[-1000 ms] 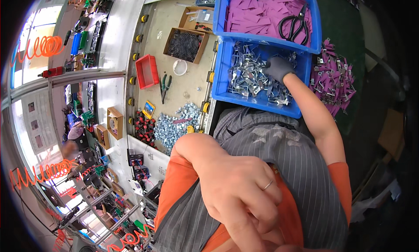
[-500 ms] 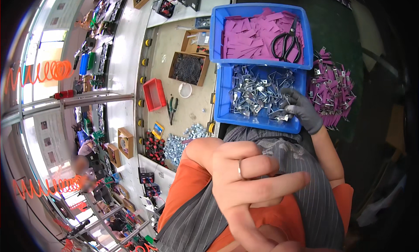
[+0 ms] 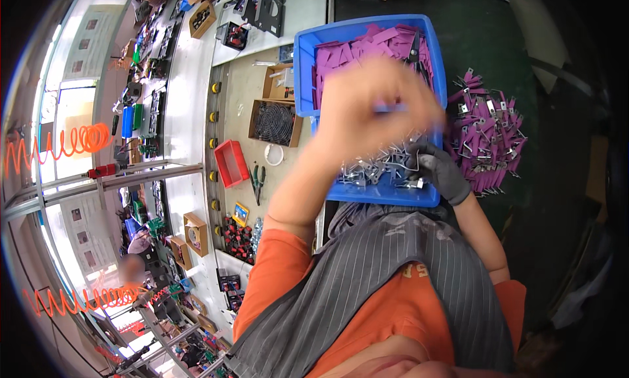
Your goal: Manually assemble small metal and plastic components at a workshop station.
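Observation:
My left hand, bare and smeared by motion, is raised over the two blue bins; its fingers look bent, but what they hold, if anything, is unclear. It hides part of the upper bin, where flat purple pieces lie with black-handled scissors. My right hand, in a grey glove, is at the right side of the lower bin. Its fingers are curled on a bent metal bracket. Many more silvery brackets fill that bin.
Right of the bins lies a heap of brackets with purple pieces on them. On the bench at left are a red tray, green-handled pliers, a box of black coil and a white ring. Another person is farther left.
My left hand has moved up and away from my chest to above the bins. My right hand stays at the lower bin. The whole view has shifted slightly.

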